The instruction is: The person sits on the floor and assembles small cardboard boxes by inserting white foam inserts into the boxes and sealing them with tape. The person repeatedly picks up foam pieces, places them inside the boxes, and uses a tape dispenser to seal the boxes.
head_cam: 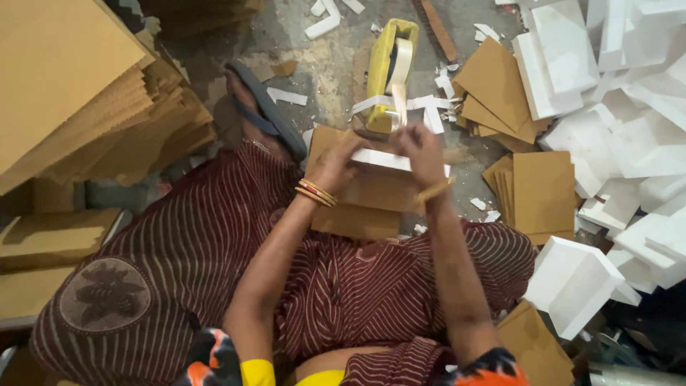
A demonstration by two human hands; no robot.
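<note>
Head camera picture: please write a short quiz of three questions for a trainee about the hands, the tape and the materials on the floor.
1. True or false: the yellow tape dispenser stands on the floor beyond both hands.
2. Which material is stacked at the left edge of the picture? A) white foam B) brown cardboard sheets C) metal plates
3. Fill in: the left hand and the right hand both touch a white foam strip lying on a brown ______ piece.

Key
1. True; a strip of tape runs from it toward the right hand.
2. B, the cardboard stack; the white foam blocks lie at the right.
3. cardboard
</note>
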